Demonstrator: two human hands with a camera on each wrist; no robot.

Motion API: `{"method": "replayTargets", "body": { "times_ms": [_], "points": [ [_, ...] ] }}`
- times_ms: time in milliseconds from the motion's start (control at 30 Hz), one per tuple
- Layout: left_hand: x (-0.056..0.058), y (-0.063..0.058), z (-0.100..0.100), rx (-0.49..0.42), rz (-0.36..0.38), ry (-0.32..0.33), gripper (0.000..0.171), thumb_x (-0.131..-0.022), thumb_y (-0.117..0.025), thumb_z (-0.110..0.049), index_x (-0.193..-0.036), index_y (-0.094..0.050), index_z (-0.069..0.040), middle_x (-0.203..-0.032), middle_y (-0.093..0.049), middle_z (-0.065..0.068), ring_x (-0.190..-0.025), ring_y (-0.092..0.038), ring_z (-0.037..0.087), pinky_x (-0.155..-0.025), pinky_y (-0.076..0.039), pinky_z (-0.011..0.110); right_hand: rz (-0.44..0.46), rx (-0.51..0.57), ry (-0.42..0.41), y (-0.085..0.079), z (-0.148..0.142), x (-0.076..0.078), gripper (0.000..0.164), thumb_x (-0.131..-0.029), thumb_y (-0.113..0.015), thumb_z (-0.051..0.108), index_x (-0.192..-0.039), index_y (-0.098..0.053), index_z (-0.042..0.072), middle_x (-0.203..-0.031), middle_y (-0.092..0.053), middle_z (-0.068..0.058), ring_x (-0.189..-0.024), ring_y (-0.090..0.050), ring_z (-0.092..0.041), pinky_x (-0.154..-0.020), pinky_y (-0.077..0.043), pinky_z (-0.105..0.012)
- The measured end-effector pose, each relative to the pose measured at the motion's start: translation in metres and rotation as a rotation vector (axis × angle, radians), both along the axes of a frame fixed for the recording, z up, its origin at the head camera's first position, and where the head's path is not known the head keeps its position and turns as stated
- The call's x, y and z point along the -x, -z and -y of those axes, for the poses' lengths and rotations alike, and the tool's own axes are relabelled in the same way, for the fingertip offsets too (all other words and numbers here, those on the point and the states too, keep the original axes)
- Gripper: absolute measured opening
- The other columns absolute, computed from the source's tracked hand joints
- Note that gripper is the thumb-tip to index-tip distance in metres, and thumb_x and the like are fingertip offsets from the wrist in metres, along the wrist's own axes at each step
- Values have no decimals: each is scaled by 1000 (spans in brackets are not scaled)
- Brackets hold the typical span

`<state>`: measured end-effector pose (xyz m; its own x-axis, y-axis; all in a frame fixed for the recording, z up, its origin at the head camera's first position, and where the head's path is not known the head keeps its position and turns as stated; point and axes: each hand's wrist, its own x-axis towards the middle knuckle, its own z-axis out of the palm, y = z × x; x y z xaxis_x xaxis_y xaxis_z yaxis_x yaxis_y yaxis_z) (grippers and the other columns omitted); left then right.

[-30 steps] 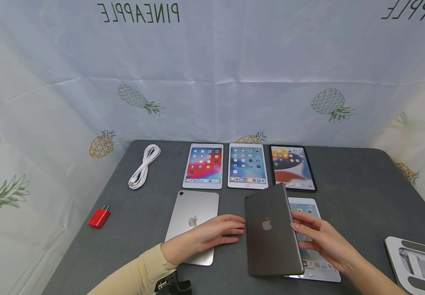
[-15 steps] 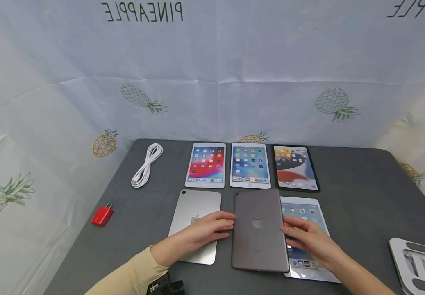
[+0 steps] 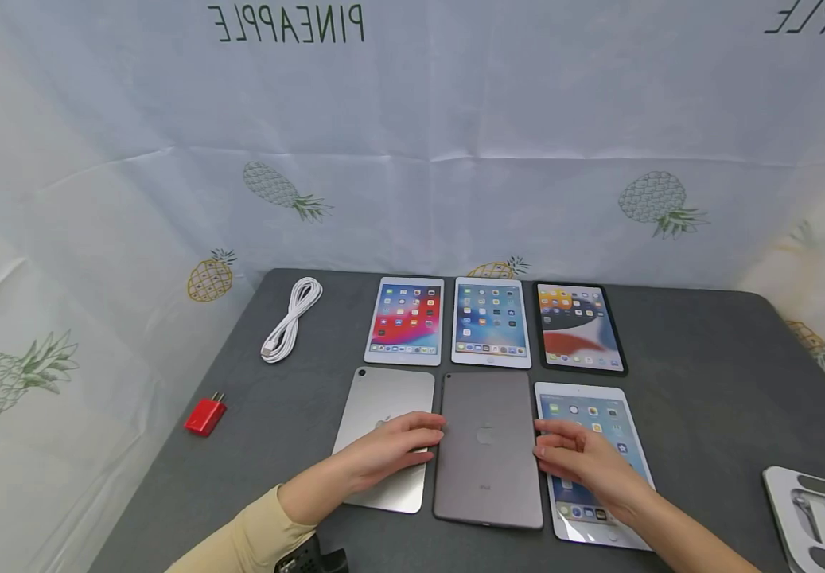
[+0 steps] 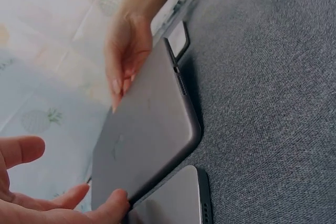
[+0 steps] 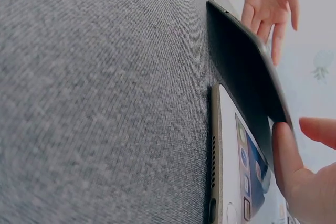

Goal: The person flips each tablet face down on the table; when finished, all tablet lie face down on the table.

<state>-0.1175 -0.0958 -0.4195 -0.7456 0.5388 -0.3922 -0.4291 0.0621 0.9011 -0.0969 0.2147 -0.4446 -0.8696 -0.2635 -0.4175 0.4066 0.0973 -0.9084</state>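
Note:
A dark grey tablet [image 3: 487, 477] lies back side up, camera corner at the far left. My right hand [image 3: 584, 469] pinches its right long edge, thumb beneath and fingers above, and the right wrist view has that edge raised off the table. My left hand [image 3: 387, 454] reaches over a silver tablet [image 3: 387, 390], also back side up, with loosely straight fingers right at the grey tablet's left edge. To the right, partly beneath my right hand, is a white tablet [image 3: 598, 410] with its lit screen upward.
Behind stand out a red-screened white tablet [image 3: 406, 322], a blue-screened white tablet [image 3: 491, 322] and a black-framed tablet [image 3: 580, 328], laid in a row. A coiled white cable [image 3: 290, 318] and red charger [image 3: 205, 415] are left; a silver folding stand [image 3: 777, 493] is front right.
The dark grey tablet has moved left off the white tablet and come down between it and the silver one. Both hands have shifted left, the right one with the tablet.

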Motion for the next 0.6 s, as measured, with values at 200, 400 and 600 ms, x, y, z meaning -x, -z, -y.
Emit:
{"method": "replayTargets", "body": {
  "times_ms": [200, 400, 600],
  "points": [
    [-2, -2, 1, 8, 0, 0, 49, -98, -56, -16, -138, -43, 8, -144, -42, 19, -133, -39, 30, -108, -38, 42, 4, -58, -53, -4, -2, -2, 68, -94, -65, 20, -143, -32, -13, -115, -61, -12, -103, -62, -18, -91, -53, -35],
    [-2, -4, -1, 22, -7, 3, 49, -99, -56, -18, -138, -43, 8, -145, -41, 20, -134, -38, 31, -107, -39, 43, -29, -76, -148, -8, -7, -3, 67, -97, -61, 22, -143, -30, -16, -129, -56, -22, -114, -59, -23, -94, -51, -36],
    [-3, -4, -3, 27, -7, 8, 50, -98, -56, -18, -139, -42, 8, -146, -40, 20, -137, -36, 33, -108, -38, 44, -47, -32, -255, -16, -10, -4, 67, -101, -52, 23, -145, -21, -18, -145, -36, -35, -132, -43, -40, -101, -45, -41]
  ]
}}
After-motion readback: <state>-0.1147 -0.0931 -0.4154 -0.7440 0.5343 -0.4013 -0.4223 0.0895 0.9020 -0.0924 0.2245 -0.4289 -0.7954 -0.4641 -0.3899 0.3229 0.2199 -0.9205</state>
